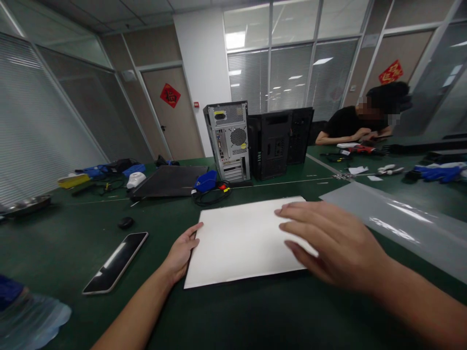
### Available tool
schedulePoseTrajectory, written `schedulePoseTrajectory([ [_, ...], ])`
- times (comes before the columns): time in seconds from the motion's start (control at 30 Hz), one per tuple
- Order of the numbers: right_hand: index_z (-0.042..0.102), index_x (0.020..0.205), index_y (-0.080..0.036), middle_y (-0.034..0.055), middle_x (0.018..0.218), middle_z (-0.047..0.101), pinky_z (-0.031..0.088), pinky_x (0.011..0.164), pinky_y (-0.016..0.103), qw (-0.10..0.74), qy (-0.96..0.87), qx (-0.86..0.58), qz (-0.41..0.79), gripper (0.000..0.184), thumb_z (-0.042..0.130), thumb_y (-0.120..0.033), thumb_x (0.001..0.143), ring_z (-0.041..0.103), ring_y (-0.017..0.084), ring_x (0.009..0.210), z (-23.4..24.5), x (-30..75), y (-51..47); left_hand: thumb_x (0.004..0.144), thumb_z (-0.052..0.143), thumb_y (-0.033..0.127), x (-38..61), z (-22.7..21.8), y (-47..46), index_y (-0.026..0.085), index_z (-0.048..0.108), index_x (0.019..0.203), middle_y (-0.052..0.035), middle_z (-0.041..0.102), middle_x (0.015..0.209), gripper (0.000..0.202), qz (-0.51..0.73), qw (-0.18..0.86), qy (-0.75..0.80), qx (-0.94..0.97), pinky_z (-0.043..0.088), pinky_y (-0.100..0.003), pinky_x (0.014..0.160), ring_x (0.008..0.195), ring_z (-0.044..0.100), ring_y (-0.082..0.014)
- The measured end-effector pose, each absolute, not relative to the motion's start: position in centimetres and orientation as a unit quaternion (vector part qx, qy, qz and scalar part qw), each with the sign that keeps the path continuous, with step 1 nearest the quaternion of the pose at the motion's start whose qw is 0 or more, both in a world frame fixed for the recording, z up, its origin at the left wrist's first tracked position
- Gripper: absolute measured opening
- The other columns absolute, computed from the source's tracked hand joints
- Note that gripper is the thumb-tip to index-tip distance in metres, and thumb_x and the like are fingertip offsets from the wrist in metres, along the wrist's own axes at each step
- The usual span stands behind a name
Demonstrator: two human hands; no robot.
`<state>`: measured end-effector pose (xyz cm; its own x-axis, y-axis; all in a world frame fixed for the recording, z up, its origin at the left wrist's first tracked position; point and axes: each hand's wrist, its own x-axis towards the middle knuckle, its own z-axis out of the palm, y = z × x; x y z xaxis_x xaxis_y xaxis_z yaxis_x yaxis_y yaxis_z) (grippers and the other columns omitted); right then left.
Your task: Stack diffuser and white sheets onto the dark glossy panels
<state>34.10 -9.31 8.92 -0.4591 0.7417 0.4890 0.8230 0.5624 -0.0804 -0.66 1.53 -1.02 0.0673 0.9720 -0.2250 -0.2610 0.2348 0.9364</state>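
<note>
A white flat sheet lies on the green table straight in front of me. My right hand hovers over or rests on the sheet's right part, fingers stretched out and slightly apart, holding nothing. My left hand is at the sheet's left edge, its thumb touching the edge and its fingers curled beside or under it; whether they grip the sheet is hidden.
A black phone lies left of the sheet, a small black object beyond it. A clear plastic sheet lies at the right. Computer towers, cables and a blue tool stand behind. A person sits at the far right.
</note>
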Motion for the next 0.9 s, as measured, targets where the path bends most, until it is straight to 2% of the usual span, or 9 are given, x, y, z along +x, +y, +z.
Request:
schedulePoseTrajectory([
  [0.1, 0.062, 0.104, -0.019, 0.0089, 0.124, 0.056, 0.038, 0.101, 0.043, 0.182, -0.764, -0.588, -0.194, 0.032, 0.038, -0.037, 0.092, 0.049, 0.024, 0.117, 5.9, 39.7, -4.1, 0.072, 0.053, -0.003, -0.6, -0.8, 1.4, 0.017, 0.048, 0.132, -0.0132, 0.069, 0.109, 0.064, 0.491, 0.625, 0.478, 0.374, 0.057, -0.029, 0.061, 0.067, 0.069, -0.0163],
  [0.2, 0.060, 0.111, -0.012, 0.0184, 0.119, 0.056, 0.040, 0.094, 0.049, 0.170, -0.677, -0.689, -0.198, 0.038, 0.033, -0.032, 0.092, 0.052, 0.029, 0.111, 0.9, 46.5, -1.8, 0.072, 0.054, -0.003, -0.5, -0.8, 1.5, 0.017, 0.046, 0.134, -0.0132, 0.069, 0.108, 0.065, 0.492, 0.625, 0.478, 0.373, 0.057, -0.031, 0.062, 0.068, 0.070, -0.0178],
  [0.27, 0.056, 0.119, -0.007, 0.0284, 0.124, 0.049, 0.039, 0.087, 0.056, 0.161, -0.614, -0.746, -0.200, 0.047, 0.034, -0.038, 0.091, 0.048, 0.038, 0.115, -1.7, 50.1, -1.7, 0.072, 0.054, -0.002, -0.5, -0.9, 1.6, 0.017, 0.045, 0.134, -0.0133, 0.069, 0.109, 0.066, 0.493, 0.627, 0.474, 0.373, 0.058, -0.032, 0.063, 0.070, 0.070, -0.0186],
  [0.33, 0.055, 0.119, -0.001, 0.0374, 0.117, 0.047, 0.039, 0.075, 0.058, 0.149, -0.552, -0.797, -0.193, 0.061, 0.034, -0.050, 0.089, 0.050, 0.045, 0.109, -3.2, 52.5, -2.0, 0.072, 0.053, -0.002, -0.5, -0.9, 1.7, 0.018, 0.045, 0.135, -0.0134, 0.069, 0.110, 0.066, 0.490, 0.630, 0.473, 0.373, 0.058, -0.032, 0.063, 0.070, 0.070, -0.0185],
  [0.37, 0.057, 0.116, -0.001, 0.0383, 0.111, 0.050, 0.039, 0.070, 0.058, 0.142, -0.530, -0.815, -0.185, 0.066, 0.035, -0.056, 0.088, 0.053, 0.046, 0.102, -3.6, 53.3, -2.1, 0.072, 0.053, -0.002, -0.5, -0.9, 1.7, 0.018, 0.045, 0.135, -0.0134, 0.069, 0.111, 0.066, 0.489, 0.631, 0.474, 0.372, 0.058, -0.032, 0.063, 0.069, 0.070, -0.0182],
  [0.53, 0.064, 0.102, -0.013, 0.0263, 0.092, 0.059, 0.037, 0.065, 0.051, 0.116, -0.535, -0.823, -0.153, 0.060, 0.039, -0.063, 0.084, 0.058, 0.040, 0.087, -3.9, 54.2, -2.1, 0.072, 0.052, -0.003, -0.6, -0.9, 1.7, 0.018, 0.047, 0.134, -0.0128, 0.068, 0.112, 0.065, 0.489, 0.626, 0.480, 0.372, 0.056, -0.029, 0.059, 0.066, 0.069, -0.0165],
  [0.7, 0.064, 0.102, -0.014, 0.0243, 0.088, 0.061, 0.037, 0.065, 0.046, 0.123, -0.551, -0.811, -0.151, 0.049, 0.035, -0.051, 0.089, 0.059, 0.034, 0.080, -2.8, 53.2, -2.5, 0.072, 0.051, -0.003, -0.5, -0.8, 1.6, 0.017, 0.044, 0.134, -0.0135, 0.068, 0.112, 0.065, 0.487, 0.624, 0.480, 0.378, 0.057, -0.030, 0.060, 0.066, 0.069, -0.0166],
  [0.8, 0.062, 0.106, -0.011, 0.0236, 0.082, 0.062, 0.037, 0.061, 0.043, 0.133, -0.557, -0.805, -0.152, 0.051, 0.026, -0.046, 0.093, 0.060, 0.030, 0.068, -1.4, 52.1, -2.9, 0.073, 0.051, -0.002, -0.5, -0.8, 1.6, 0.015, 0.043, 0.134, -0.0141, 0.070, 0.106, 0.064, 0.482, 0.624, 0.485, 0.378, 0.056, -0.030, 0.056, 0.060, 0.068, -0.0168],
  [0.9, 0.056, 0.117, -0.007, 0.0252, 0.090, 0.063, 0.041, 0.064, 0.045, 0.148, -0.589, -0.778, -0.160, 0.057, 0.023, -0.047, 0.094, 0.061, 0.031, 0.074, -0.4, 49.8, -3.0, 0.072, 0.050, -0.003, -0.6, -0.9, 1.6, 0.015, 0.044, 0.134, -0.0135, 0.071, 0.104, 0.065, 0.483, 0.622, 0.488, 0.376, 0.056, -0.030, 0.057, 0.062, 0.068, -0.0177],
])
